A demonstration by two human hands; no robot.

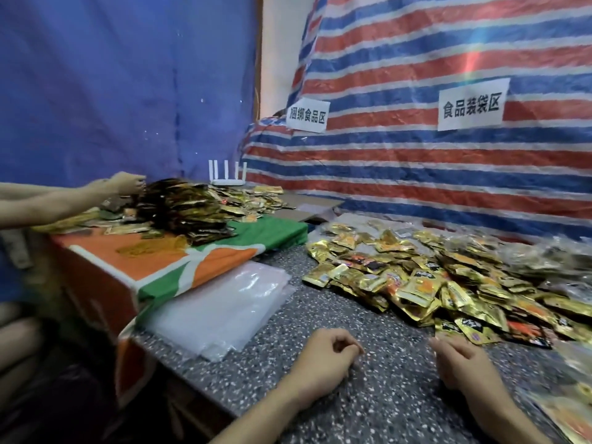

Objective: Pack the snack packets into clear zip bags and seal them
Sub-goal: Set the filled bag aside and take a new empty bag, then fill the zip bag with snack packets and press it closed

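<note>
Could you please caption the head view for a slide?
Left hand and right hand, empty, at the table between clear bags and gold packets.

A white router (226,182) with upright antennas stands far back before a blue tarp (112,84), an orange, green and white cloth (198,264) drapes beside the grey speckled tabletop (368,395), and a red-white-blue striped tarp (416,161) bears a smaller paper sign (307,116) and a larger paper sign (470,104).
</note>
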